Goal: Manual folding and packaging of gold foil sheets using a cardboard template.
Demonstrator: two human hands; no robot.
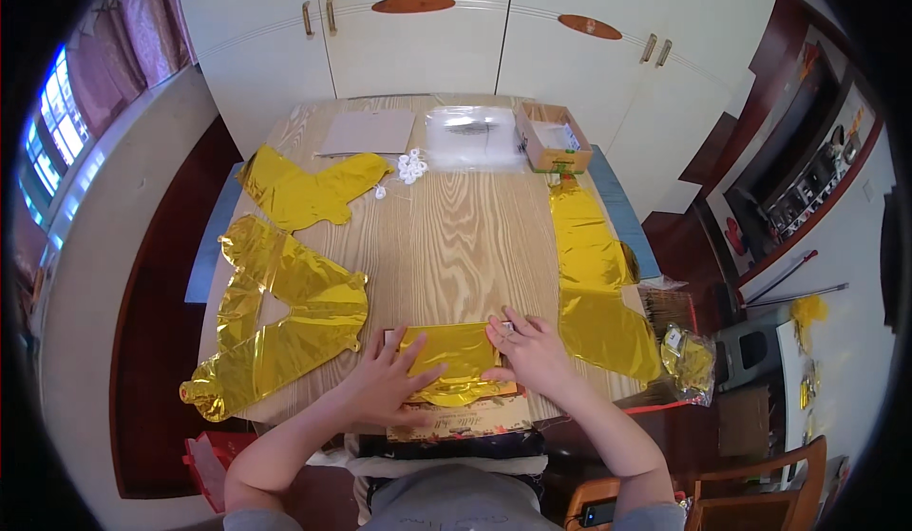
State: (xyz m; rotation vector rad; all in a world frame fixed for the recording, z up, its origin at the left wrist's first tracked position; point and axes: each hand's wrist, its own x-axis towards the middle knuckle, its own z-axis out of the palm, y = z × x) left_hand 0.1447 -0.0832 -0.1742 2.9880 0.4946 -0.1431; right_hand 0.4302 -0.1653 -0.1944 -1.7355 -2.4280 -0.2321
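A folded gold foil balloon (456, 352) lies at the near edge of the table, over a printed cardboard sheet (465, 415). My left hand (394, 379) rests on its left side with the fingers spread. At its right end, my right hand (524, 346) presses with fingers stretched out. Small whitish bits show beneath both hands at the fold's ends; what they belong to is mostly hidden. Flat, unfilled gold foil balloons lie to either side: a wide one (285, 317) at left, another (313, 189) behind it, and a long one (598, 284) at right.
Along the table's far side are a grey-beige card (369, 133), small white coils (410, 166), clear plastic bags (475, 139) and an open cardboard box (554, 140). A clear bag with gold foil (688, 364) hangs by the right edge. A wooden chair (760, 493) stands at lower right.
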